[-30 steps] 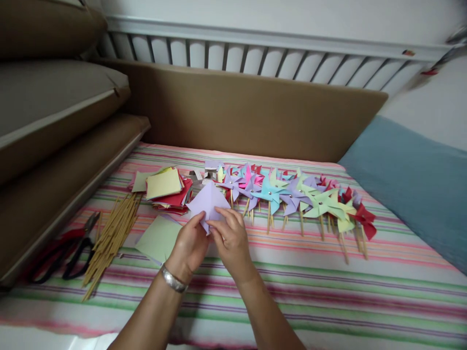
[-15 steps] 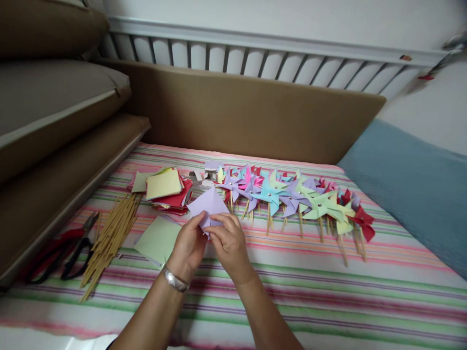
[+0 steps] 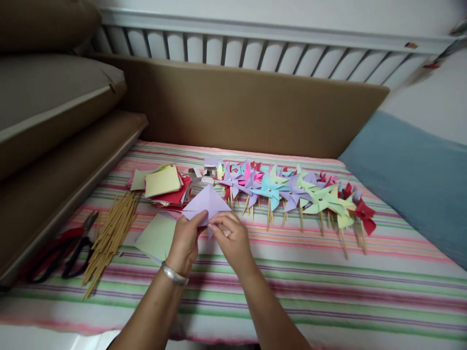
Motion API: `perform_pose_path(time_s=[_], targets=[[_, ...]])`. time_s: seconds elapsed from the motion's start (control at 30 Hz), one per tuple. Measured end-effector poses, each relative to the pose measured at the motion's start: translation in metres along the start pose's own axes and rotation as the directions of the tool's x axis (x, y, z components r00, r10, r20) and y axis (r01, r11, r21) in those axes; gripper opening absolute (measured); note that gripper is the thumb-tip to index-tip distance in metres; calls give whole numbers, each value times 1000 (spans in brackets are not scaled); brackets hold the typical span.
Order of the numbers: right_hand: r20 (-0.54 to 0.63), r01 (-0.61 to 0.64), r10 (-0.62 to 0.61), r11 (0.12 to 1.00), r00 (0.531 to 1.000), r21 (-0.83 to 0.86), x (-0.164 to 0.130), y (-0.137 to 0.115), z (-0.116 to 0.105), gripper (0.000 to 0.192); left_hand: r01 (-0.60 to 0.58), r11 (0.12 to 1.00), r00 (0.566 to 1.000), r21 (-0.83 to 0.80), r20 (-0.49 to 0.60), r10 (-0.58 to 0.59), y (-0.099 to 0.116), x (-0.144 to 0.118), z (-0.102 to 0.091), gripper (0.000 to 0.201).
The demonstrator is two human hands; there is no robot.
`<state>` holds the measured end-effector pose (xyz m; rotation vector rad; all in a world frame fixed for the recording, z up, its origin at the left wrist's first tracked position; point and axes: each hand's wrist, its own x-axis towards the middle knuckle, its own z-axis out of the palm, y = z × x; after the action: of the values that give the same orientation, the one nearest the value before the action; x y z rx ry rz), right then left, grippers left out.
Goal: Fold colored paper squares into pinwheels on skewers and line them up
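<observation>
A creased purple paper square (image 3: 206,201) is held up between both hands, one corner pointing away from me. My left hand (image 3: 188,238), with a silver bracelet (image 3: 174,274) at the wrist, grips its left side under the thumb. At the near right part of the sheet, the fingertips of my right hand (image 3: 231,238) pinch the paper. A cut slit shows on the left side of the sheet. Just left of my left hand lies a pale green paper square (image 3: 155,238). Finished paper pinwheels on sticks (image 3: 270,187) lie in a row to the right.
Thin wooden sticks (image 3: 109,240) lie in a pile at left, beside scissors (image 3: 78,250). A stack of coloured paper (image 3: 164,182) and small open boxes (image 3: 207,172) sit behind my hands. Brown cushions (image 3: 73,141) rise at left; a brown panel (image 3: 237,107) stands at the back.
The purple paper has turned slightly and lies flatter, showing more of its width. My right hand has shifted a little to the right, still pinching it. The view has moved slightly.
</observation>
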<state>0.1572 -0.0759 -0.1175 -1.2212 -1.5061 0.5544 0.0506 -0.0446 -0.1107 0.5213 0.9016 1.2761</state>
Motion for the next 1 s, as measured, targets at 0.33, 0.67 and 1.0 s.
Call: perform_pose_path(time_s=[0.33, 0.67, 1.0], targets=[[-58, -353, 372, 913, 927, 206, 6, 6, -4, 12, -32, 997, 998, 71, 61, 28, -8, -5, 5, 22], [-75, -439, 482, 843, 873, 309, 9, 2, -5, 13, -29, 999, 997, 40, 72, 26, -12, -7, 9, 14], [-91, -461, 509, 830, 856, 314, 10, 5, -5, 10, -102, 991, 987, 87, 136, 90, -17, -11, 11, 21]])
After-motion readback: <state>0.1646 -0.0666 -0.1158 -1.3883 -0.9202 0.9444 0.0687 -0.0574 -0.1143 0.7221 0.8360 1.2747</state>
